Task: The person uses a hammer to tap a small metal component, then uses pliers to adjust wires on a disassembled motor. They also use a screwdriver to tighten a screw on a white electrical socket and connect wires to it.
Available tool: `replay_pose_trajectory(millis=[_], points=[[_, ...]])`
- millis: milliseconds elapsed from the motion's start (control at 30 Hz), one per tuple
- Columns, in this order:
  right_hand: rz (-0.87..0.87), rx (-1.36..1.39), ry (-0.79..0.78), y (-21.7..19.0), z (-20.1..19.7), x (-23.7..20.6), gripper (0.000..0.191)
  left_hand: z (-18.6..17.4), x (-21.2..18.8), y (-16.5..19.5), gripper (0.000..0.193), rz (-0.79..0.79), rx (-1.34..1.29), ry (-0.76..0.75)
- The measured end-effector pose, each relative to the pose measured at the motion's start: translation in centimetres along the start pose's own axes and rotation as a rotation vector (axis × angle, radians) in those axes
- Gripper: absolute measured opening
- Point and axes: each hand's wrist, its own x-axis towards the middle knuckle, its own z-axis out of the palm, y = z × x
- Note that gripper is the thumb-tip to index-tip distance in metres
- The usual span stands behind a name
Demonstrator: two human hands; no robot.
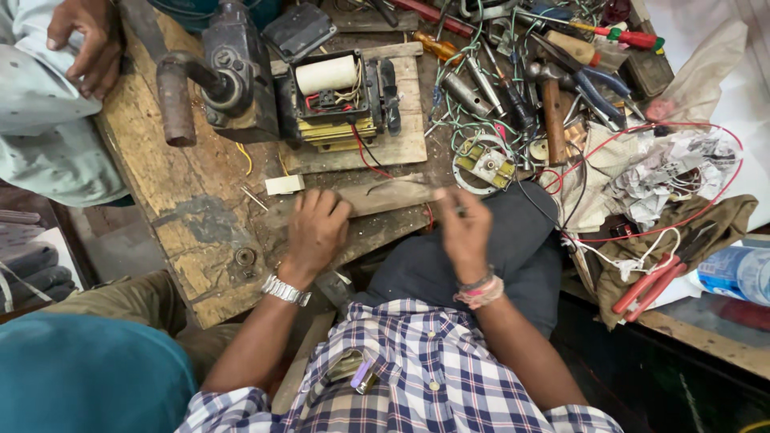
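While the left hand (315,227) pressed on a wood strip (377,196) on the bench (172,172), fingers curled over its near edge, the right hand (464,232) hovered blurred just right of the strip's end; can't tell its grip. Motor (333,96) sat behind, another person's hand (84,40) far left.

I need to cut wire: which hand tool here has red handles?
The red-handled pliers on the olive cloth at right; the hammer has a brown wooden handle.
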Motion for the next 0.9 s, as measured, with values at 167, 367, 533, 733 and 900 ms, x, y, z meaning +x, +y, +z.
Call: replay_pose_trajectory(millis=[167,367,533,733,900], points=[[0.235,0.556,0.309,0.6,-2.4,1.9,0.015,-1.8,-2.0,-2.6,0.01,0.095,0.028,0.088],[0.137,0.448,0.24,1.6,-2.0,1.3,0.016,-5.6,-4.3,-7.8,0.013,-0.082,0.24,0.138],[0.11,0.424,0.124,2.3,-1.7,1.0,0.015,-9.8,-2.9,-12.1,0.026,-0.167,0.21,0.138],[0.111,0.294,0.075,1.9,-1.5,0.6,0.017,-10.6,0.9,-15.7,0.025,-0.268,0.16,0.164],[0.134,0.231,0.041,1.6,-1.3,0.4,0.022,-8.4,2.7,-15.0,0.018,-0.269,0.22,-0.005]])
